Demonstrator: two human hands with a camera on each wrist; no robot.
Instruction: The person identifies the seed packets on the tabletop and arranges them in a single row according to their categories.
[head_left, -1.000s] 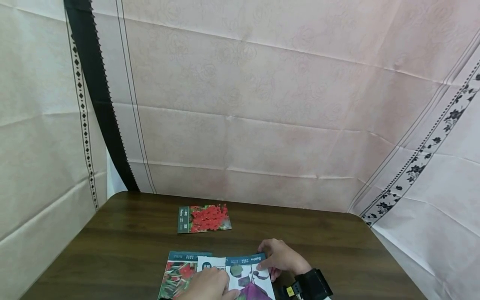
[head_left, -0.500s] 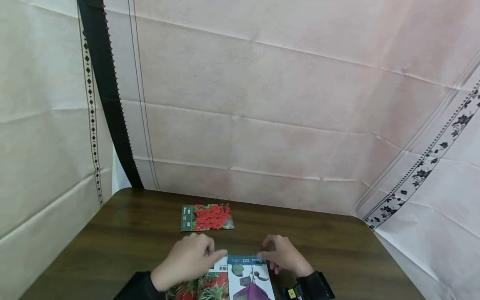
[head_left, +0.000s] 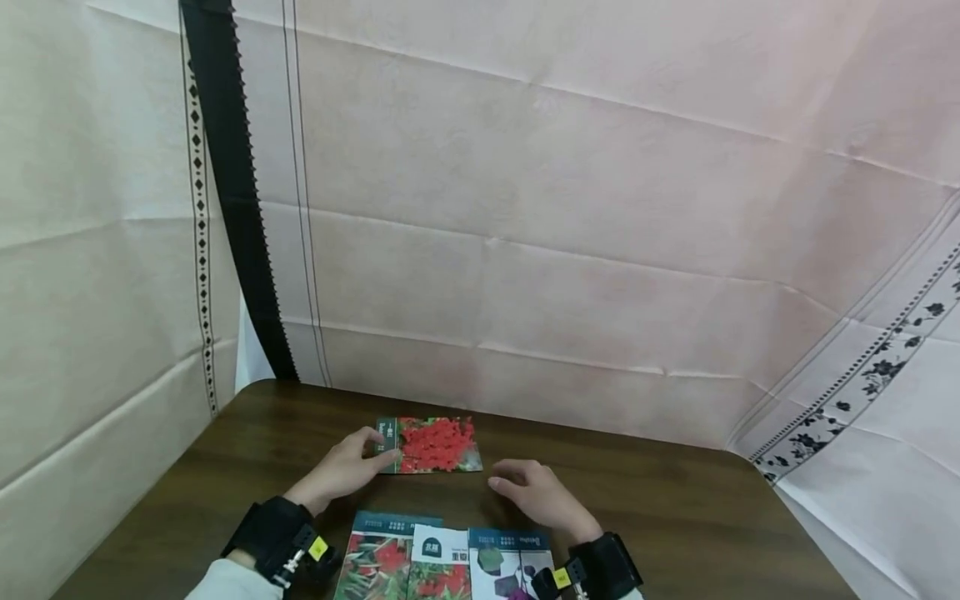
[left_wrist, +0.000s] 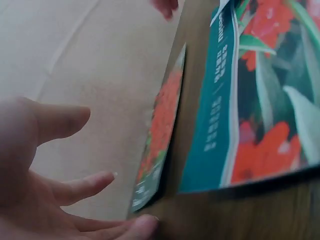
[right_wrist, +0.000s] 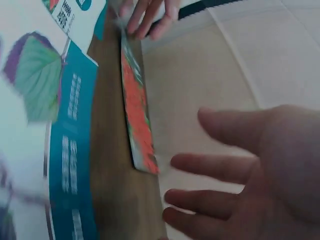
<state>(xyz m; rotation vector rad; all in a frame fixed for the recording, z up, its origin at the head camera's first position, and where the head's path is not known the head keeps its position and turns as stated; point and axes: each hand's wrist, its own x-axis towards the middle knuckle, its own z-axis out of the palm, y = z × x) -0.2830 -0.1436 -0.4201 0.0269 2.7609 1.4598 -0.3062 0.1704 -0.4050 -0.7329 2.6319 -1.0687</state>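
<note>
A thin booklet with red flowers on its cover [head_left: 438, 444] lies crosswise toward the back of the table. My left hand [head_left: 345, 468] is at its left end, the thumb over the teal strip and the fingers by the far corner. In the left wrist view the fingers of the left hand [left_wrist: 55, 150] are spread apart, without a grip on the booklet. My right hand [head_left: 543, 496] hovers to the right of the booklet, holding nothing. Its fingers are loosely extended in the right wrist view, where the red-flower booklet [right_wrist: 136, 110] lies apart from them.
Near the front edge of the view lie a teal-topped booklet with red flowers and leaves [head_left: 371, 567], a white-topped one [head_left: 441, 546] and one with a purple leaf [head_left: 510, 562], side by side on the brown wooden table [head_left: 660, 517]. Pale cloth [head_left: 525, 233] hangs behind.
My left hand has left the front booklets and moved forward to the left end of the red-flower booklet. My right hand has let go of the purple-leaf booklet and moved forward.
</note>
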